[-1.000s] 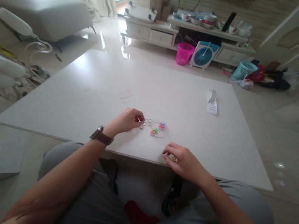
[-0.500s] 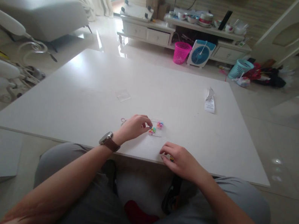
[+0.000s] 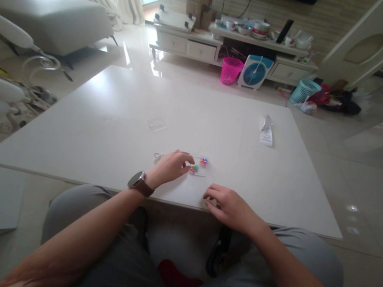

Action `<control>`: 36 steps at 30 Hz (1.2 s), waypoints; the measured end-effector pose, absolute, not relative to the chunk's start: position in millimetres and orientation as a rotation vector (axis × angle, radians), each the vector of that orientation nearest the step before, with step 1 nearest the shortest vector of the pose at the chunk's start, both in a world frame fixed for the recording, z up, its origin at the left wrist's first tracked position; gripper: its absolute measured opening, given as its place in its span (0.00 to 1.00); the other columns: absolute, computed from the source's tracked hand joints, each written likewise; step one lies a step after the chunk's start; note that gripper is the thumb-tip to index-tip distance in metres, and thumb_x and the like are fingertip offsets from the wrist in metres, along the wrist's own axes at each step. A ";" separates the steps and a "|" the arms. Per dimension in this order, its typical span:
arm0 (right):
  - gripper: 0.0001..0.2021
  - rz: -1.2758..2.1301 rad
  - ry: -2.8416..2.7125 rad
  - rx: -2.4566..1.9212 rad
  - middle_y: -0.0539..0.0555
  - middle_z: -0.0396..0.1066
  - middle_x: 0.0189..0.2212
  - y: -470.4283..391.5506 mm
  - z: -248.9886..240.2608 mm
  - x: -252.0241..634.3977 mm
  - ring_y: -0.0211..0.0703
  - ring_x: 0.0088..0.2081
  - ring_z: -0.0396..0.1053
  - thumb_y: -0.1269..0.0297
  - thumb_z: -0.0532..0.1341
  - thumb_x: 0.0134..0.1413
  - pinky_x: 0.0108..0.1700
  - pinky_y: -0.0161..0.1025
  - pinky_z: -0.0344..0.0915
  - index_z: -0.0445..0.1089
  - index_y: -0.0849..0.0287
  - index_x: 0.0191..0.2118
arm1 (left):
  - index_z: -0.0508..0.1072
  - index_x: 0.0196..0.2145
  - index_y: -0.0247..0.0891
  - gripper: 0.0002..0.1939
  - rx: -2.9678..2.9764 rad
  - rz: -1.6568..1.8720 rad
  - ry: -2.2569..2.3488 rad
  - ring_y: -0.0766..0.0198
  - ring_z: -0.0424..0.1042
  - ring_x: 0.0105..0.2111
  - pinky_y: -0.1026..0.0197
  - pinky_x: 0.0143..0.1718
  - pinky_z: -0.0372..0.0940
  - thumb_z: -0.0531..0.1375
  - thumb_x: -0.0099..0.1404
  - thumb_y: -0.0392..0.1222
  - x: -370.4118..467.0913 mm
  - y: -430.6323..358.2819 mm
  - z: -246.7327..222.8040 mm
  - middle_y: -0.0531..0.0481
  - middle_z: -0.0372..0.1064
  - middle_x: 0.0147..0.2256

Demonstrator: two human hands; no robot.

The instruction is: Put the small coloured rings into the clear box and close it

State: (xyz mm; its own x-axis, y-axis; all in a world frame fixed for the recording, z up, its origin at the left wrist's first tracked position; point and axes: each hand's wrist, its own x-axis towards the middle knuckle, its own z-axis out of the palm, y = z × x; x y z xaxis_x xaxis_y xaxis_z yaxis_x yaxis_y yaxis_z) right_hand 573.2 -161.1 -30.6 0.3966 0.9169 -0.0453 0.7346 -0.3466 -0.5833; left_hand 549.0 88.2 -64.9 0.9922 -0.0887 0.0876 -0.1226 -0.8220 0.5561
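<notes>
Left fingertips over the nearer bright cluster; right hand curled by the near edge.
Left hand: thumb and forefinger bent close, small gap, at the nearer multicoloured cluster; cannot tell if a piece is pinched. Farther cluster just beside, both small clusters on the white surface. Pale rings lie by the left hand, partly hidden. Right hand: fingers loosely curled, a yellowish bit showing under them; whether held, cannot tell. Handling here wants a light pinch with fingertips only, one piece at a time, coming from above so neighbours are not scattered. Wrist best kept low and steady, knuckles off the farther cluster; right fingers slack, so the yellowish bit is not squashed.
</notes>
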 end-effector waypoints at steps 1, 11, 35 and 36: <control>0.05 0.514 -1.412 -2.183 0.54 0.69 0.38 -161.2 -30.2 573.1 0.39 0.37 0.67 0.71 0.57 0.61 0.42 0.36 0.62 0.70 0.59 0.38 | 0.78 0.40 0.40 0.12 2.540 0.064 -0.150 0.64 0.71 0.34 0.62 0.38 0.65 0.56 0.62 0.35 549.1 88.4 -65.3 0.48 0.74 0.37; 0.05 0.527 -1.433 -2.203 0.55 0.69 0.38 -161.7 -28.1 572.6 0.41 0.38 0.68 0.70 0.56 0.61 0.43 0.36 0.63 0.70 0.59 0.38 | 0.75 0.42 0.40 0.13 2.644 0.125 0.098 0.65 0.70 0.31 0.62 0.36 0.64 0.56 0.59 0.37 553.1 147.0 -44.0 0.48 0.74 0.39; 0.05 0.555 -1.466 -2.227 0.54 0.70 0.37 -162.9 -30.0 573.0 0.40 0.37 0.68 0.69 0.56 0.61 0.42 0.36 0.62 0.69 0.59 0.38 | 0.76 0.32 0.39 0.07 2.810 -0.404 0.292 0.64 0.70 0.28 0.65 0.29 0.60 0.60 0.53 0.37 551.1 165.9 -62.8 0.47 0.76 0.32; 0.05 0.557 -1.464 -2.231 0.54 0.70 0.37 -163.0 -29.8 573.0 0.40 0.37 0.68 0.69 0.56 0.61 0.42 0.36 0.62 0.70 0.59 0.38 | 0.77 0.31 0.39 0.07 2.816 -0.399 0.286 0.64 0.70 0.29 0.64 0.29 0.60 0.59 0.53 0.37 550.9 166.5 -62.8 0.47 0.76 0.33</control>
State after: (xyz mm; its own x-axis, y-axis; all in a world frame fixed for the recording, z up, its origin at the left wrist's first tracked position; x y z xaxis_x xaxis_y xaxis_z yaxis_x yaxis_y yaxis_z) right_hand 573.0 -163.0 -29.8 0.3680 0.9241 -0.1033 0.7590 -0.3627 -0.5408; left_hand 550.9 166.5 -62.8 0.9423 0.1542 -0.2973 0.2322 -0.9405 0.2480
